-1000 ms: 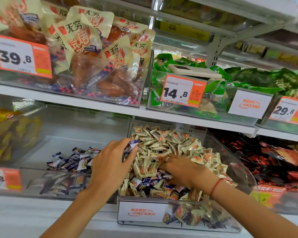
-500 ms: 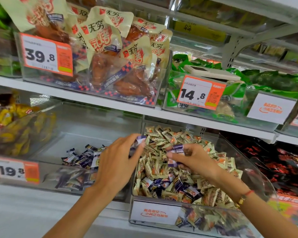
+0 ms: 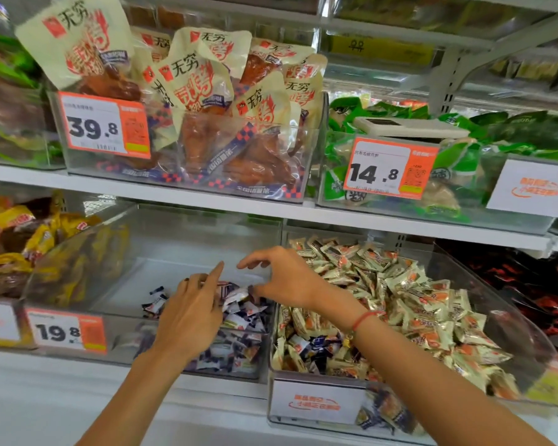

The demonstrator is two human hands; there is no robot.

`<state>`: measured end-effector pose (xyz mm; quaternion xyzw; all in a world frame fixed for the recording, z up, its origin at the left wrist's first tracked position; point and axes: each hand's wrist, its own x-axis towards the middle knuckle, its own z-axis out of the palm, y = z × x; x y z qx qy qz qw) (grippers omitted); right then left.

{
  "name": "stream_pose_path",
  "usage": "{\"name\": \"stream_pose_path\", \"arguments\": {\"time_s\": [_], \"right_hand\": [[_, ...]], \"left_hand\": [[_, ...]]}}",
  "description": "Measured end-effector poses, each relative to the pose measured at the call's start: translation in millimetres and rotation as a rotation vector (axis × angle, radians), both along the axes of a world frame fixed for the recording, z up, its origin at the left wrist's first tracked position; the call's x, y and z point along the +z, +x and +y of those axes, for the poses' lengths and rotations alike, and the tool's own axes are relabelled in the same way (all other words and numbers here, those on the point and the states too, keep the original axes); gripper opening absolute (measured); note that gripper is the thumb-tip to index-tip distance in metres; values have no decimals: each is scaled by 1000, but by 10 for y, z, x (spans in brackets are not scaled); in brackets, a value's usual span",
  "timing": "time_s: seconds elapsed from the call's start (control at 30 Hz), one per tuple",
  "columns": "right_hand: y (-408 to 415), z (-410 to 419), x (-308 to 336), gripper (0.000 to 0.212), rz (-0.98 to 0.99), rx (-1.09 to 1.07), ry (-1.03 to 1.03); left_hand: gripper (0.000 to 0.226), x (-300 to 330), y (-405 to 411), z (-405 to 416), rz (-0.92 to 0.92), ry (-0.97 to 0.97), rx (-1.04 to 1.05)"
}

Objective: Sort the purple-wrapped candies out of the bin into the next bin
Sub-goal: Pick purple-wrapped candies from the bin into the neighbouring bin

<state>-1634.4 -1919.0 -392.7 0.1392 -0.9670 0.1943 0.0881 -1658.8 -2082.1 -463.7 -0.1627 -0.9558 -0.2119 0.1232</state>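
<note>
Both hands over the clear plastic left bin (image 3: pixel 116 252): left hand (image 3: pixel 190 313) and right hand (image 3: pixel 284 278), fingers spread and holding nothing, above the purple-wrapped candies (image 3: pixel 242 312) heaped beneath them.

We see two bare arms with no sleeves. The right wrist wears a thin red string bracelet (image 3: pixel 364 318) with a tiny gold charm (image 3: pixel 347 342).

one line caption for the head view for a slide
Both hands, left and right, open above small purple-wrapped candies in the clear plastic bin beside the cream-wrapped candy bin.
</note>
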Motion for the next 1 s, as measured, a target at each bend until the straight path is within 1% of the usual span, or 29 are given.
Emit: {"name": "stream_pose_path", "arguments": {"time_s": [0.07,0.13,0.17,0.2,0.23,0.27,0.3,0.33,0.37,0.4,0.47,0.53,0.63,0.7,0.8,0.9,0.93,1.0], "right_hand": [[172,107,24,34,64,-19,-6],[380,246,41,23,111,-26,-39],[488,330,43,20,126,-27,-54],[591,431,33,19,141,-34,-53],[695,556,9,20,160,-55,-35],[787,701,-34,22,176,-91,0],[871,856,-79,25,189,-135,44],[952,1016,-128,28,190,-181,82],[1024,1171,-179,32,170,-227,109],[1081,1310,-229,37,124,-278,142],[1137,1519,-327,50,6,-365,279],[1107,1621,-395,60,-80,-383,417],[996,1616,-409,63,-109,-355,398],[943,1602,-390,56,-112,-346,371],[889,1619,-380,44,-82,-344,310],[856,1626,-371,42,-49,-357,260],[854,1633,-379,41,-28,-350,245],[873,1663,-394,36,22,-326,189]], "left_hand": [[60,5,6,-16,16,-4,-14],[57,70,27,-8,89,103,-35],[52,109,43,-1,126,175,-64],[46,140,52,5,125,237,-116],[40,165,64,7,80,285,-196],[36,176,78,9,-19,284,-290],[34,182,84,7,-144,191,-378],[36,181,56,10,-254,28,-430],[39,183,4,20,-334,-130,-453],[42,195,-55,42,-391,-239,-457],[47,201,-193,137,-461,-317,-457],[54,162,-339,262,-476,-379,-452],[61,38,-555,347,-498,-455,-393],[61,-40,-646,316,-455,-408,-316],[60,-96,-675,217,-326,-302,-184],[55,-17,-527,145,-275,-211,-162],[51,30,-448,128,-214,-162,-147],[39,138,-228,114,-38,-32,-131]]}}
